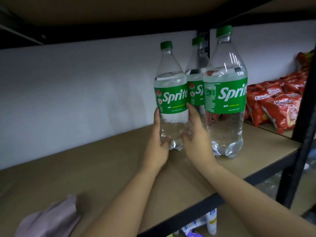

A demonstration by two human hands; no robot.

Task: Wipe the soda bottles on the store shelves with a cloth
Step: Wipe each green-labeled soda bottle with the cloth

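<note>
Together, left hand [158, 147] and right hand [196, 135] clasp the leftmost Sprite bottle [171, 98]; pink cloth [49, 219] lies at the shelf's [102, 168] front edge.

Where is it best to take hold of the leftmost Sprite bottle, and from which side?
Grip the leftmost Sprite bottle around its lower body, below the green label, coming from the front. It stands upright, with another bottle close behind on its right; both hands already hold it there.
</note>
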